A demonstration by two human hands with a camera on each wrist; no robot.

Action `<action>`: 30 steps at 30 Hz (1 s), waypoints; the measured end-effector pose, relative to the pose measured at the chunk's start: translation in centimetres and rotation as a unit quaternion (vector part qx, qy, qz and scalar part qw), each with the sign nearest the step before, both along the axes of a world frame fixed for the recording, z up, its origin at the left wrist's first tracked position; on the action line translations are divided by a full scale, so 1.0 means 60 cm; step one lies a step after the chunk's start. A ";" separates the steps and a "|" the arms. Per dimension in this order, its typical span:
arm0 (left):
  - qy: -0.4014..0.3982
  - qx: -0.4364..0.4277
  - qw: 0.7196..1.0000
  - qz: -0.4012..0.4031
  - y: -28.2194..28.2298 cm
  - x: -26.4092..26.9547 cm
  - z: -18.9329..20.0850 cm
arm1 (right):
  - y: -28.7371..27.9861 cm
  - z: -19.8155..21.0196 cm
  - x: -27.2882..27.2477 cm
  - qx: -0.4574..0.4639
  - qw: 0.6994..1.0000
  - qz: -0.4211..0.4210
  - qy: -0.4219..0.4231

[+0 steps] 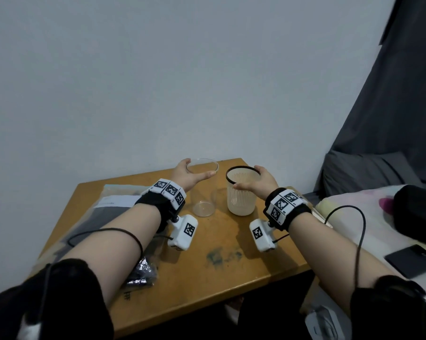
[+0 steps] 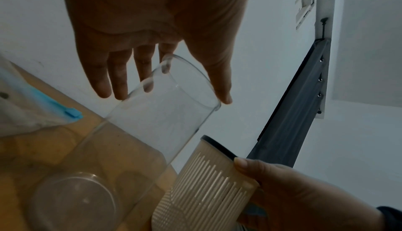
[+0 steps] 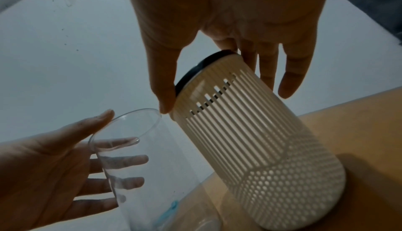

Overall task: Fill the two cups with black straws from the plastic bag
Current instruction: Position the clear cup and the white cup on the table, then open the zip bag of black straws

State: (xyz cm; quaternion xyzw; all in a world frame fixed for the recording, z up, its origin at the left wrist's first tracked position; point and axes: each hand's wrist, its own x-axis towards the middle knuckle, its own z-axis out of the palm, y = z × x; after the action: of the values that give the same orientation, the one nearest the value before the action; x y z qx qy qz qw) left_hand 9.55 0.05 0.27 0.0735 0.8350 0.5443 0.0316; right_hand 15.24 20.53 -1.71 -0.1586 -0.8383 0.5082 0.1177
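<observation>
Two cups stand upright at the back of the wooden table [image 1: 207,278]. The clear cup [image 1: 203,192] is on the left and holds nothing. My left hand [image 1: 190,173] brackets its rim with straight, spread fingers [image 2: 117,80] behind the glass and the thumb tip touching the front. The slotted white cup [image 1: 241,197] with a black rim is on the right, and no straws show in it. My right hand [image 1: 258,180] pinches its top between the thumb [image 3: 163,87] and the index finger. The plastic bag [image 1: 104,217], dark inside, lies under my left forearm, its blue zip [image 2: 65,112] near the clear cup.
A crumpled foil packet [image 1: 143,271] lies by my left elbow. A blue stain [image 1: 219,258] marks the table's middle. A bed at the right carries a flat black device [image 1: 410,261] and a black bundle [image 1: 418,212]. A wall stands behind and a grey curtain [image 1: 391,106] hangs at the right.
</observation>
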 end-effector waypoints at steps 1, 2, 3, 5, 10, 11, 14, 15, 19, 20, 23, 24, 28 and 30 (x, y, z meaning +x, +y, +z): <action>-0.006 -0.012 1.000 -0.013 -0.005 0.002 0.006 | -0.001 0.002 0.002 0.006 1.000 0.005 -0.005; -0.011 -0.024 0.999 -0.023 -0.012 0.002 0.014 | -0.001 0.003 0.005 0.016 1.000 0.008 -0.006; -0.010 -0.036 0.999 -0.028 -0.020 0.003 0.025 | -0.003 0.006 0.009 0.026 1.000 0.006 0.003; 0.012 -0.060 0.998 -0.020 -0.045 0.002 0.048 | -0.009 0.014 0.022 0.024 0.998 -0.008 0.063; 0.069 -0.110 0.991 0.043 -0.146 -0.001 0.077 | -0.062 0.042 0.067 -0.067 0.972 0.028 0.226; 0.067 -0.124 0.988 0.058 -0.172 0.000 0.075 | -0.079 0.046 0.075 -0.087 0.967 0.057 0.232; 0.023 -0.244 0.968 0.061 -0.255 0.005 0.055 | -0.137 0.039 0.088 -0.164 0.953 0.146 0.207; -0.011 -0.305 0.951 0.049 -0.281 0.010 0.047 | -0.158 0.032 0.086 -0.191 0.950 0.164 0.187; -0.115 -0.396 0.910 0.043 -0.368 0.026 0.014 | -0.236 -0.022 0.048 -0.290 0.941 0.164 0.059; -0.138 -0.366 0.919 0.048 -0.383 0.029 0.006 | -0.253 -0.037 0.039 -0.315 0.935 0.161 0.023; -0.187 -0.252 0.948 0.048 -0.402 0.041 -0.019 | -0.297 -0.063 0.019 -0.376 0.912 0.146 -0.079; -0.188 -0.220 0.956 0.043 -0.406 0.043 -0.027 | -0.309 -0.066 0.017 -0.384 0.906 0.145 -0.104; -0.148 -0.118 0.981 0.033 -0.435 0.024 -0.058 | -0.344 -0.070 0.004 -0.382 0.908 0.135 -0.110; -0.106 -0.068 0.992 0.025 -0.421 0.050 -0.032 | -0.356 -0.065 -0.001 -0.367 0.917 0.137 -0.079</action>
State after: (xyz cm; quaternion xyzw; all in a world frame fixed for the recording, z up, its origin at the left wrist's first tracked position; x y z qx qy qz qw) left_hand 12.53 -25.19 -1.67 -0.0078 0.8635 0.4920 0.1108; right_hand 15.15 -0.81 -5.63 -0.1136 -0.6128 0.7773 -0.0858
